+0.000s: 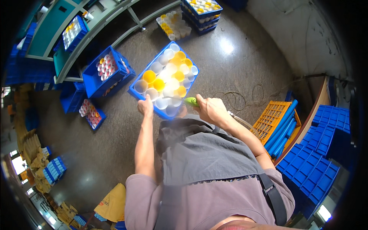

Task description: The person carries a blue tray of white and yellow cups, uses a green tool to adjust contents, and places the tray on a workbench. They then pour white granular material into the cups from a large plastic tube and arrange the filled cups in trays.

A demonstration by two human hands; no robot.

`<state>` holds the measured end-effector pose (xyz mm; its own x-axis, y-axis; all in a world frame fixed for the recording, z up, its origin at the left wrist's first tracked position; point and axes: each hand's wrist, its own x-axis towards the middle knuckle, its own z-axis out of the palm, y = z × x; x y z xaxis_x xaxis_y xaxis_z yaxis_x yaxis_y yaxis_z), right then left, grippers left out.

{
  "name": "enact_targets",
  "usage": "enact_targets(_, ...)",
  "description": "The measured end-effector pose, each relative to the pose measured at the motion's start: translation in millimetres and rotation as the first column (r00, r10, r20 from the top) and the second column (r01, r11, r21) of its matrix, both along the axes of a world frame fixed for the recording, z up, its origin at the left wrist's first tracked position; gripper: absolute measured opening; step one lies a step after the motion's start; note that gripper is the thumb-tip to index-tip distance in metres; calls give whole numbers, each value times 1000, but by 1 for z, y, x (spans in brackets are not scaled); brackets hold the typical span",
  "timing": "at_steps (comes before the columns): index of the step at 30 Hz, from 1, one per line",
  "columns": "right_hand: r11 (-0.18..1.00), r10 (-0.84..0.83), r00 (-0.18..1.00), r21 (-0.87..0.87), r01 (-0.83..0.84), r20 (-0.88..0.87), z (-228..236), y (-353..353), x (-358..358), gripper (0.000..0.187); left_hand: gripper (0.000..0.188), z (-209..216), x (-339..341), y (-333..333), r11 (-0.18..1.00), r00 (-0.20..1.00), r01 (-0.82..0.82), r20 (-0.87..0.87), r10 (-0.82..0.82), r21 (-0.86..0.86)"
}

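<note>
Centre of the action, it's the blue tray (135,94), right in front of the person's waist, packed with upright cups! What supports it underneath, I can't tell. The tray looks stiff and fairly sturdy; the cups look thin, light and probably slick, easy to tip or dent. Best hold, I'd say: both hands on opposite rims, kept level; a single cup, gently by its lip.

And the count: one tray, about seven yellow cups (149,76) inside, with more white cups (156,67) around them, but glare beats an exact tally there. Two hands in play! The left hand (145,106) grips the near-left rim, some fingers hidden; the right hand (210,109) is wrapped around one green-handled tool (191,101), its slim nozzle reaching over the near cups.

Moving outward: one hose (241,122) runs near the right wrist, loops of line (234,100) lie on the floor. Left side, one big blue crate (92,82) carries pinkish and yellow cups, with one smaller tray (99,119) of them below. Up top, one loose-looking cluster of cups (174,26) beside one stack of blue trays (203,17), at least three high. One more filled tray (73,34) sits up at the table (99,27). Far right, one orange crate (270,119) holds several blue pieces (281,136), beside stacked blue crates (306,168), too overlapped to count!
</note>
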<state>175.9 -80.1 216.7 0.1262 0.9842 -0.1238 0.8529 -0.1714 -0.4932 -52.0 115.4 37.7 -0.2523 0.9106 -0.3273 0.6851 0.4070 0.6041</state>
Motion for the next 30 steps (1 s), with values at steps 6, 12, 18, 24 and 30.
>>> enact_targets(6, 988, -92, 991, -111, 103, 99, 16, 74, 32, 30, 54, -13, -75, 108, 995, 991, -24, 131, 36, -93)
enact_targets(12, 974, -106, 969, -173, 146, 222, 30, 164, 66, 31, 57, 2, -135, 170, 980, 992, -48, 103, 69, -194)
enact_targets(18, 997, -52, 968, -46, 65, 246, -2, 318, 86, 29, 55, 34, -175, 226, 986, 978, -155, 127, 162, -65)
enact_targets(24, 986, 156, 961, 23, -165, 228, -51, 483, 99, 28, 54, 36, -195, 300, 931, 922, -364, 143, 360, 3)
enact_targets(30, 950, 291, 942, -170, -263, 165, -64, 586, 148, 39, 59, 41, -216, 362, 709, 615, -684, 385, 688, -173)
